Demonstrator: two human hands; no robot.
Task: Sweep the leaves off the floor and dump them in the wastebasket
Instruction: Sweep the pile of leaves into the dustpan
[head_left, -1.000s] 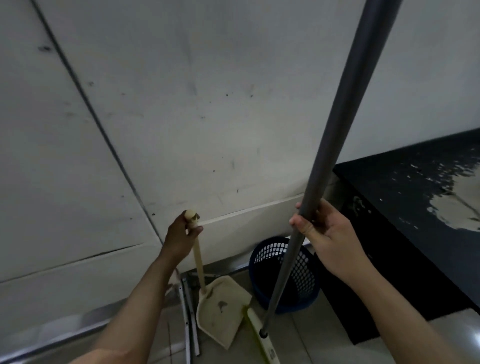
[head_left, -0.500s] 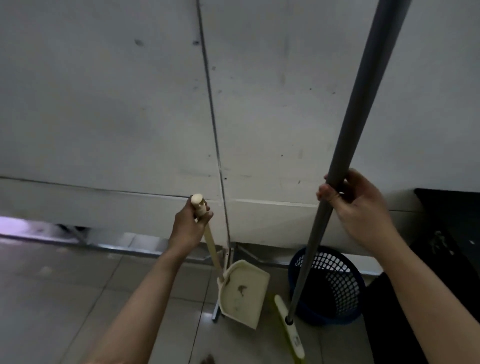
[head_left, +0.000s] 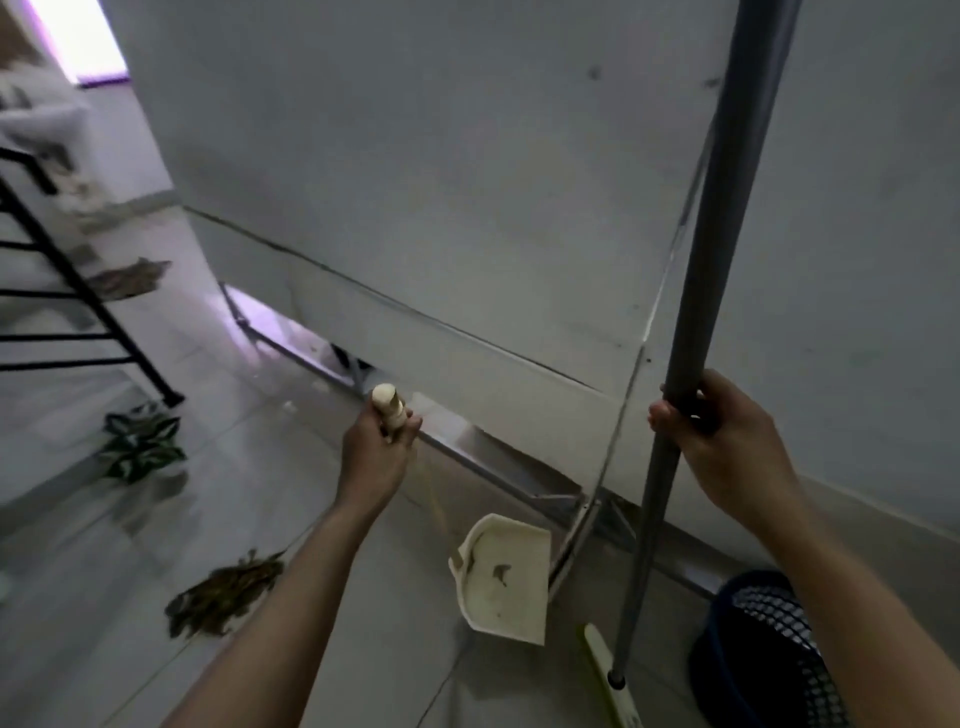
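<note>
My left hand (head_left: 376, 452) grips the top of the cream dustpan handle (head_left: 388, 408); the cream dustpan (head_left: 506, 582) hangs low over the tiled floor with a scrap of leaf in it. My right hand (head_left: 719, 441) is closed around the grey broom pole (head_left: 711, 249), and the broom's pale green head (head_left: 605, 670) rests on the floor. A blue mesh wastebasket (head_left: 763, 654) stands at the lower right against the wall. A brown leaf pile (head_left: 223, 592) lies on the floor left of my forearm. Green striped leaves (head_left: 140, 441) lie farther left, and more leaves (head_left: 132, 278) lie beyond.
A large white panel wall (head_left: 467, 182) on a metal frame fills the background. A black metal rack (head_left: 78, 312) stands at the left, its foot next to the green leaves. Pale tiled floor (head_left: 78, 649) stretches left and forward.
The view has swung left, bringing the leaf piles and the black rack into sight. The wastebasket has slid to the lower right corner. Both hands keep their grips.
</note>
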